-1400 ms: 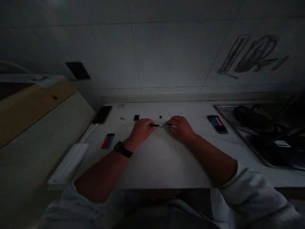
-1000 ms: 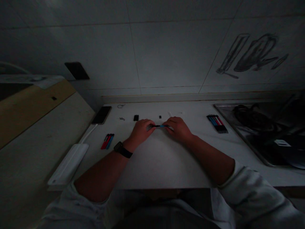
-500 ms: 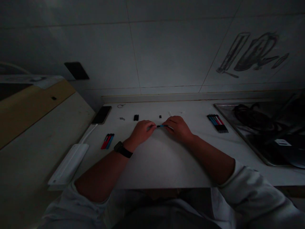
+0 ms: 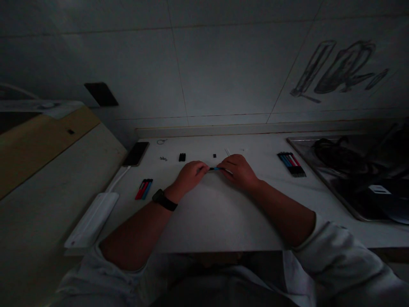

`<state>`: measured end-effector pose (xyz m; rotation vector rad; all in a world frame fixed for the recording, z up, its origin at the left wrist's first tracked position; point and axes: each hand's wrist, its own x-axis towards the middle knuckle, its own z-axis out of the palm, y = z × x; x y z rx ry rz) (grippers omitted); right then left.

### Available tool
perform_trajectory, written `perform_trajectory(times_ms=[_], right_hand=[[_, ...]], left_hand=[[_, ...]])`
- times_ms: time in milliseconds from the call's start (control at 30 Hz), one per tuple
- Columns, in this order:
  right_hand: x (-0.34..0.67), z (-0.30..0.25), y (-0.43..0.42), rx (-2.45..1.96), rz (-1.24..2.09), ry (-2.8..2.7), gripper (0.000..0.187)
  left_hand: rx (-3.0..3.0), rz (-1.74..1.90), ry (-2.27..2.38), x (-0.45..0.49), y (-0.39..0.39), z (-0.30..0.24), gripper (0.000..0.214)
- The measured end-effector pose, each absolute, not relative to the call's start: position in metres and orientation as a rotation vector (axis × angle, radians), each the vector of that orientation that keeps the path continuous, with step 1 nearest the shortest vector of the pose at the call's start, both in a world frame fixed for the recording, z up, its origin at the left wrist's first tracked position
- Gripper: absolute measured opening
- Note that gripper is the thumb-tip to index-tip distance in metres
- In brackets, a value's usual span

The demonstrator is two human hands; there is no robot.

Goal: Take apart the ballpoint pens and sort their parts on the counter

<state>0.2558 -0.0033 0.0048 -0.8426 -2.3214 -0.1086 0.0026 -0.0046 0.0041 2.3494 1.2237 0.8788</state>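
A slim blue and black pen (image 4: 215, 169) lies level between my hands, over the middle of the white counter. My left hand (image 4: 191, 174), with a black watch on its wrist, pinches the pen's black end. The fingers of my right hand (image 4: 237, 170) are closed around its blue part and hide the far end. Just beyond the pen are a small dark piece (image 4: 214, 156) and thin clear sticks (image 4: 227, 152). Left of these sit several short black parts (image 4: 182, 157) side by side and a few tiny grey pieces (image 4: 163, 158).
Red and blue pen barrels (image 4: 144, 189) lie at the left. A row of several pens (image 4: 291, 164) lies at the right, beside a metal tray (image 4: 338, 194) holding dark cables. A phone (image 4: 136, 154) and a white power strip (image 4: 92, 221) line the left edge.
Almost nothing differs. Both hands keep the same grip on the pen, and the view has shifted very slightly.
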Motion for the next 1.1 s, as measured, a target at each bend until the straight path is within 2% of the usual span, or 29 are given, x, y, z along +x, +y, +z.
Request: perform_trajectory(times_ms=[167,367,467,567,700,800,900,1033,1100], right_hand=[[0.255,0.003,-0.004,-0.889,-0.05,-2.317,0.02],[0.255,0.004,-0.004,-0.92,-0.015,-2.319,0.02],[0.254,0.006,-0.005,-0.911,-0.025,-2.324,0.019],[0.253,0.006,-0.006,-0.892,-0.03,-2.333,0.019],[0.254,0.005,-0.005,-0.878,-0.026,-2.342,0.02],[0.254,0.004,-0.005,-0.872,-0.04,-2.329,0.021],[0.254,0.006,-0.006,-0.869,-0.051,-2.328,0.021],[0.253,0.008,-0.007,-0.864,-0.047,-2.348,0.02],[0.254,0.007,-0.007,-0.854,-0.047,-2.354,0.019]], left_hand=[[2.35,0.967,1.196,0.003,-0.005,0.004,0.006],[2.345,1.07,1.133,0.001,-0.006,0.005,0.025],[2.405,1.014,1.134,0.001,-0.005,0.005,0.015],[2.458,0.966,1.106,0.0,-0.003,0.003,0.023],[2.436,1.009,1.062,0.0,-0.002,-0.001,0.008],[2.419,1.021,1.066,0.0,-0.003,-0.002,0.024],[2.427,0.985,1.09,-0.001,-0.001,-0.001,0.017],[2.455,0.948,1.094,-0.001,0.001,-0.004,0.024],[2.445,0.971,1.067,-0.001,0.001,-0.006,0.013]])
